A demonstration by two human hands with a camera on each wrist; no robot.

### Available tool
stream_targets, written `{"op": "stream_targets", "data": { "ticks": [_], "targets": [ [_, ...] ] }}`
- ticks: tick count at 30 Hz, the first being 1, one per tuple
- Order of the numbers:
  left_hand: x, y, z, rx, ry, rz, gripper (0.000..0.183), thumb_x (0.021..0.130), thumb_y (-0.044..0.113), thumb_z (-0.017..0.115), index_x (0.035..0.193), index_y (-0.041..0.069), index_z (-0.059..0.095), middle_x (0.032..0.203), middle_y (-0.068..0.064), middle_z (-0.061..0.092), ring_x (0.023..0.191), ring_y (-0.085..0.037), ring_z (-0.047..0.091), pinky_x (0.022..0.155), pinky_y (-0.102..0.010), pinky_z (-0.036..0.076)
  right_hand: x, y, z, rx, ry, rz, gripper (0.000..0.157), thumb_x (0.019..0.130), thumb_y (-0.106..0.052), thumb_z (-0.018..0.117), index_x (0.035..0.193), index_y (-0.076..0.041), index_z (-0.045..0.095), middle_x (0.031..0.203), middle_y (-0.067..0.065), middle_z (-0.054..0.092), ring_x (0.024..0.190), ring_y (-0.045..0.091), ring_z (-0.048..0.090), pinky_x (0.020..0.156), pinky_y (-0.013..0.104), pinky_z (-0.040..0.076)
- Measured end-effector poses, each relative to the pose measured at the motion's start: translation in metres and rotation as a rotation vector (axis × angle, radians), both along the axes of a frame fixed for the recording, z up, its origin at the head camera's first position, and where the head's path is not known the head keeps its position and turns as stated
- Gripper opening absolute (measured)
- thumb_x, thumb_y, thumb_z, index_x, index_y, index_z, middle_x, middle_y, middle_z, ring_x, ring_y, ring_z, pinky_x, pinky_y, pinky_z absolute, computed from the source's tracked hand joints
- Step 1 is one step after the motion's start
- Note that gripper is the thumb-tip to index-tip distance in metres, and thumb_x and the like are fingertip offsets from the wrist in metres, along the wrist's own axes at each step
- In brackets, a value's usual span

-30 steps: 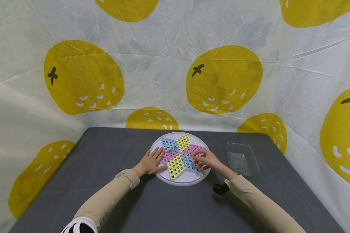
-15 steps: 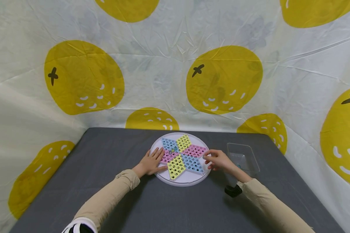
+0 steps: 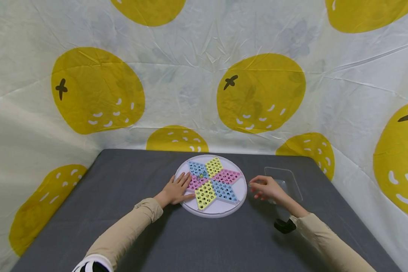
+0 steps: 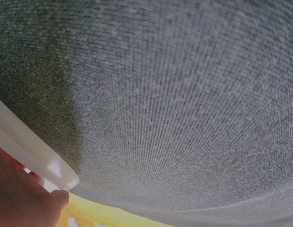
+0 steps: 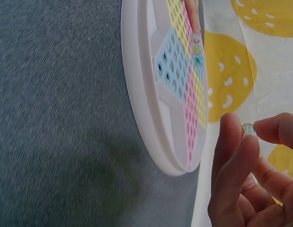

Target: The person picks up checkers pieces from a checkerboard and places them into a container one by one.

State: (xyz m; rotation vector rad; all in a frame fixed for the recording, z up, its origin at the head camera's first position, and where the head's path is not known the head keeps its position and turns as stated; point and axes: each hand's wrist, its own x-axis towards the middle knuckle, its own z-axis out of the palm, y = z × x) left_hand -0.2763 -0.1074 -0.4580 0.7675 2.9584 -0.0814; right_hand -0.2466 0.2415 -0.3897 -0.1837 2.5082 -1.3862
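A round white Chinese checkers board with a star of pink, yellow and blue fields lies on the dark table. My left hand rests on its left rim, fingers spread flat; the left wrist view shows that hand at the rim. Several glass marbles sit in holes left of the star's centre. To the right of the board, my right hand is raised over the table. Between thumb and fingertips it pinches a clear glass marble, plain in the right wrist view.
A clear plastic box stands on the table right of the board, its near left part hidden by my right hand. A dark grey cloth covers the table. Behind it hangs a white curtain printed with yellow fruit.
My right hand has moved from over the board's blue field rightward, past the rim, and now overlaps part of the clear box. The left hand stays where it was.
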Motion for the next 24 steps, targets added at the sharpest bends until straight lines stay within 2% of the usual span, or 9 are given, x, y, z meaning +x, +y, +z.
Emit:
{"op": "stream_targets", "data": {
  "ticks": [2,8,12,16,24],
  "targets": [
    [0.000,0.000,0.001,0.003,-0.003,-0.002,0.080,0.087,0.062,0.031,0.144,0.009,0.014,0.152,-0.005,0.011,0.139,-0.024,0.012,0.108,-0.051,0.014,0.001,0.004,0.001,-0.001,0.004,0.004,0.036,0.088,-0.023,0.055,0.111,0.005,0.053,0.085,0.019,0.063,0.063,0.024,0.064,0.053,0.034,0.049],
    [0.001,0.000,0.001,0.001,-0.002,-0.003,0.080,0.087,0.062,0.030,0.144,0.009,0.014,0.152,-0.005,0.011,0.139,-0.024,0.012,0.108,-0.051,0.015,0.004,0.016,0.004,-0.007,-0.015,-0.008,0.038,0.088,-0.025,0.055,0.112,0.004,0.052,0.078,0.007,0.064,0.062,0.022,0.063,0.053,0.035,0.049],
    [0.001,0.000,0.001,0.004,-0.006,-0.003,0.079,0.087,0.062,0.031,0.144,0.010,0.014,0.152,-0.005,0.010,0.139,-0.024,0.012,0.108,-0.051,0.014,0.007,0.022,0.008,-0.010,-0.027,-0.017,0.040,0.089,-0.027,0.054,0.114,0.004,0.051,0.078,0.004,0.064,0.061,0.019,0.063,0.054,0.036,0.050],
    [0.001,0.000,0.002,0.005,-0.012,-0.003,0.079,0.087,0.061,0.031,0.144,0.009,0.014,0.152,-0.006,0.010,0.139,-0.025,0.012,0.108,-0.051,0.014,0.009,0.029,0.009,0.011,-0.005,-0.018,0.040,0.089,-0.029,0.053,0.114,0.003,0.051,0.076,0.002,0.064,0.061,0.021,0.063,0.052,0.036,0.049],
    [0.001,0.000,0.003,0.005,-0.013,0.000,0.079,0.087,0.061,0.031,0.144,0.009,0.015,0.151,-0.006,0.011,0.139,-0.024,0.012,0.108,-0.051,0.015,0.009,0.046,0.004,0.001,-0.003,-0.026,0.039,0.089,-0.029,0.053,0.112,0.001,0.052,0.087,0.014,0.066,0.067,0.029,0.064,0.052,0.037,0.049]
  ]
}}
